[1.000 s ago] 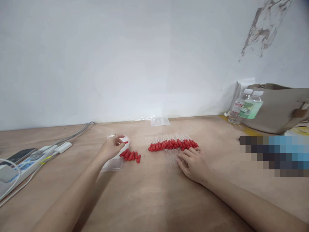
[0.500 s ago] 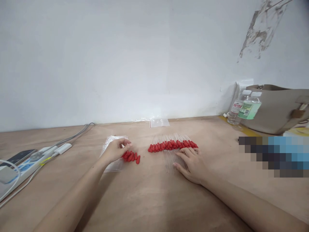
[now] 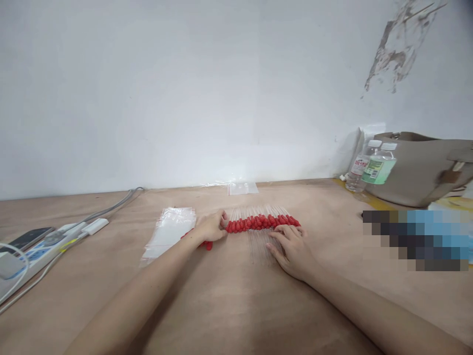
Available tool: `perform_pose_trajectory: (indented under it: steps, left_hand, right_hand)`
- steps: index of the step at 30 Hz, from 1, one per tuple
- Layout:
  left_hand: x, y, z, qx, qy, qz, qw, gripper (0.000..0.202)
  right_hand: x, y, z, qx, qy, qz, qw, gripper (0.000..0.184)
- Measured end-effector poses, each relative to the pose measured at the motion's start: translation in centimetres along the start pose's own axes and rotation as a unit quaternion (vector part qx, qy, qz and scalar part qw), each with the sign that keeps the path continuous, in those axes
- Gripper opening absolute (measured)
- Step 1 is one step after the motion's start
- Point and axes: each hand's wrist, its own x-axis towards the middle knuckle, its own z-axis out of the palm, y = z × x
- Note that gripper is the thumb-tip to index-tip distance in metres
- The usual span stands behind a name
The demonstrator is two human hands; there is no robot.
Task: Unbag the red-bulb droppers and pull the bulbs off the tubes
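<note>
A row of glass droppers with red rubber bulbs [image 3: 258, 222] lies across the middle of the table. Clear tubes fan out behind the bulbs, and more tubes [image 3: 258, 244] stretch toward me in front. My left hand [image 3: 212, 228] is at the row's left end, its thumb and fingers apart beside the outermost bulbs. Under and behind that hand is a small pile of loose red bulbs [image 3: 209, 245], mostly hidden. My right hand [image 3: 293, 249] rests at the right end, fingers spread over the near tubes and fingertips against the bulbs.
Clear zip bags [image 3: 172, 227] lie left of the pile, and another bag [image 3: 242, 188] sits by the wall. At far left are a power strip [image 3: 40, 251], cables and a phone [image 3: 31, 237]. Two bottles [image 3: 380, 165] and a grey handbag [image 3: 417, 170] stand at right.
My left hand has moved right from the loose red bulbs to the left end of the dropper row, uncovering the bags. My right hand has stayed in place.
</note>
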Motion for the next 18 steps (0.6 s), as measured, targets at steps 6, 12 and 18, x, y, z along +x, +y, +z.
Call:
perform_pose_trajectory:
  steps: [6, 12, 18]
  left_hand:
    - [-0.2, 0.1, 0.6, -0.009, 0.033, 0.002, 0.999, 0.033]
    - [-1.9, 0.1, -1.0, -0.011, 0.093, 0.032, 0.995, 0.02]
    - [-6.4, 0.6, -0.3, -0.049, 0.204, 0.185, 0.96, 0.019]
  right_hand:
    - [0.0, 0.1, 0.0, 0.014, -0.006, -0.001, 1.0, 0.023]
    - [0.0, 0.0, -0.1, 0.011, -0.008, -0.002, 1.0, 0.022]
    - [0.1, 0.2, -0.2, 0.036, 0.012, -0.01, 0.999, 0.044]
